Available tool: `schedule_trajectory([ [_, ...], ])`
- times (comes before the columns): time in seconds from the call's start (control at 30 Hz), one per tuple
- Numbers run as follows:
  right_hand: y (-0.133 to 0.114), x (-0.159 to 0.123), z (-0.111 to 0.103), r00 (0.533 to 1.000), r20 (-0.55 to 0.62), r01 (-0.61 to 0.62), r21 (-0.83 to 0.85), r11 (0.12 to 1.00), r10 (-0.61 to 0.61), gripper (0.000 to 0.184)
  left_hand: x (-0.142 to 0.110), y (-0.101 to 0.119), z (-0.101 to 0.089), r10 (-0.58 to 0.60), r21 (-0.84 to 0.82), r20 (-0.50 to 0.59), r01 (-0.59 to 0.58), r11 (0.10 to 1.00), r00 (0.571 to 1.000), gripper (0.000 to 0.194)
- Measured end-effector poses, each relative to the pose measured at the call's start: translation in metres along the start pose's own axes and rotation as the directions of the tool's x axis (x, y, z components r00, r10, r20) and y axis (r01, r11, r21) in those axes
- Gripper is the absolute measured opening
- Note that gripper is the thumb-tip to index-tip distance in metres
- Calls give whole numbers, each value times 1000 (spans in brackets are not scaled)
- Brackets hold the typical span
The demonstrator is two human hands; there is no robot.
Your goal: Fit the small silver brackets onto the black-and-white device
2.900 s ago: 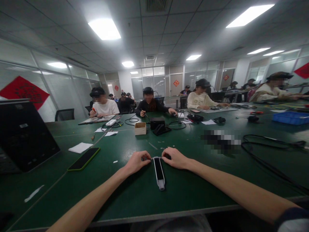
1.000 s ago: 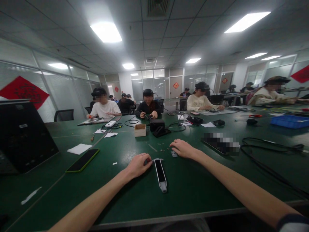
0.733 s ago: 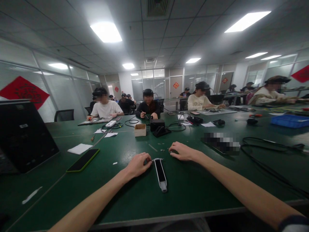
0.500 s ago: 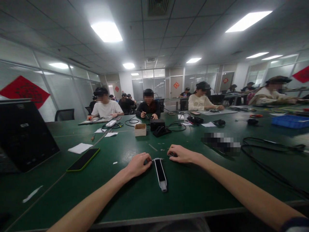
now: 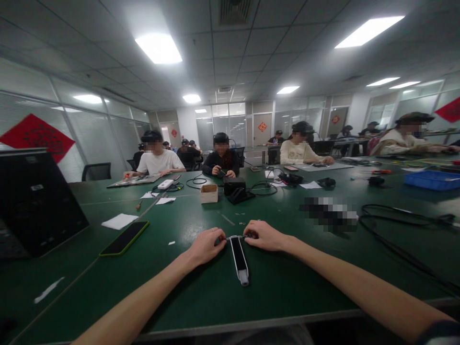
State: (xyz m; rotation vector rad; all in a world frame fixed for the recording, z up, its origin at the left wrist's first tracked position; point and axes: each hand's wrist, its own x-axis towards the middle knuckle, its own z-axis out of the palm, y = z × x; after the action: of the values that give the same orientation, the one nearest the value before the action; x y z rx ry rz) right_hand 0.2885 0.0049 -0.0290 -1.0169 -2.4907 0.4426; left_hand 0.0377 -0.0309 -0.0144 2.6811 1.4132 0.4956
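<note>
A narrow device with a black face, white frame and grey end (image 5: 239,261) lies on the green table, pointing towards me. Across its far end runs a thin metal piece (image 5: 235,237). My left hand (image 5: 206,245) rests on the table to its left, thumb and fingers pinched at the left end of that piece. On the other side, my right hand (image 5: 266,235) is closed, its fingertips close to the metal piece's right end. Something small and dark shows between them, too small to name. Tiny ring-like parts (image 5: 242,223) lie just beyond.
Left of my arm lies a phone with a green edge (image 5: 124,238), near folded white paper (image 5: 120,221). Ahead stand a small open box (image 5: 209,193) and a black device (image 5: 235,186). Black cables (image 5: 388,239) and a blue tray (image 5: 433,180) are at right. Several people sit across the table.
My right hand has moved left, bringing its fingertips to the far end of the narrow device. My left hand and the device have stayed nearly still.
</note>
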Motion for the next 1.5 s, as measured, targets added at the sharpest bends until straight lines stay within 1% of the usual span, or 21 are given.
schedule_trajectory([
  [0.37, -8, 0, 0, 999, -38, 12, -2, 1000, -12, 26, 0, -1, 2, 6, 9, -17, -6, 1000, 1000, 14],
  [0.6, -15, 2, 2, 997, -64, 35, 14, 999, -34, 19, 0, -3, 4, -4, 2, -15, 4, 1000, 1000, 16],
  [0.73, -20, 0, 0, 998, -55, 32, 13, 999, -31, 19, 0, -5, 6, 6, 4, -18, -6, 1000, 1000, 16],
  [0.83, -23, -1, -1, 998, -56, 35, 7, 999, -35, 14, 0, -4, 5, 7, 4, -20, -7, 1000, 1000, 15],
  [1.13, -19, 1, 2, 997, -68, 28, 30, 999, -26, 12, 0, 1, 1, -3, -1, 14, 3, 1000, 1000, 13],
  [1.23, -15, 1, 5, 998, -61, 23, 40, 999, -21, 13, 0, -1, -7, 23, 36, 43, -25, 999, 999, 16],
  [1.3, -14, 2, 6, 997, -73, 31, 21, 999, -29, 11, 0, -7, -17, 30, 106, 50, -36, 994, 998, 24],
  [1.4, -12, 2, 8, 995, -83, 48, 9, 999, -47, 11, -3, -24, -32, -46, 157, 75, 34, 987, 996, 32],
  [1.5, -13, 1, 6, 997, -67, 46, 30, 998, -44, 13, -5, -43, -40, -133, 151, 97, 117, 982, 986, 35],
])
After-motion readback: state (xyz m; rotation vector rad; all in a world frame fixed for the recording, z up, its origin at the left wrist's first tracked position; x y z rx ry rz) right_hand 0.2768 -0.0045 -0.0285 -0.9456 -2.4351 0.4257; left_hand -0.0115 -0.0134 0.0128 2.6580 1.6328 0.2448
